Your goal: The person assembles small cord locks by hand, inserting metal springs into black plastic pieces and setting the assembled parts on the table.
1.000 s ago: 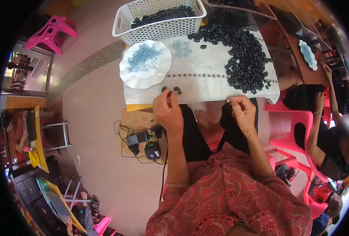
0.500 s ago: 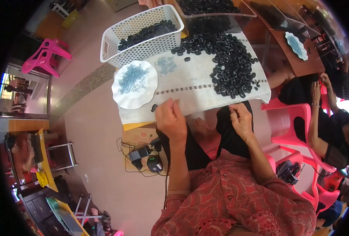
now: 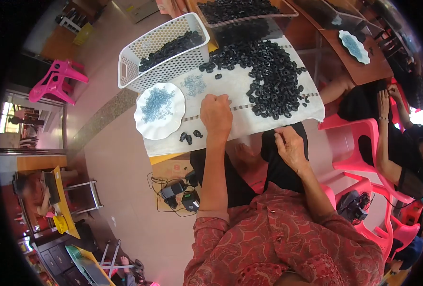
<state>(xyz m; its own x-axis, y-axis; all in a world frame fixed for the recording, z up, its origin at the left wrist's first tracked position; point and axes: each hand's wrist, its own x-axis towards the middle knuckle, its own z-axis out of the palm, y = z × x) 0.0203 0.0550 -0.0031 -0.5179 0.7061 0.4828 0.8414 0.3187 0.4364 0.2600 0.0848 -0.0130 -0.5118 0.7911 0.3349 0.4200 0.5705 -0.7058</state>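
Note:
My left hand (image 3: 216, 114) is over the white cloth (image 3: 211, 128), fingers curled together. Whatever its fingertips hold, if anything, is hidden. Past the table's front edge, above my lap, my right hand (image 3: 291, 148) is closed, thumb against the fingers; I cannot make out anything in it. Three small black pieces (image 3: 189, 138) lie near the cloth's front edge, left of my left hand. A large heap of black ring-shaped pieces (image 3: 273, 78) covers the right of the cloth. On the left stands a scalloped white plate (image 3: 173, 125) holding tiny pale-blue pieces (image 3: 158, 106), with more blue bits (image 3: 194, 85) beside it.
A perforated white basket (image 3: 168, 71) of black pieces stands at the back left, next to a clear bin (image 3: 244, 24) of similar pieces. Cables and adapters (image 3: 173, 190) lie below the table. To the right, another person sits on a pink chair (image 3: 354, 138).
My left hand has moved forward over the cloth. More black pieces now show near the front edge, where one was visible before. My right hand stays nearly in place; the view has shifted slightly.

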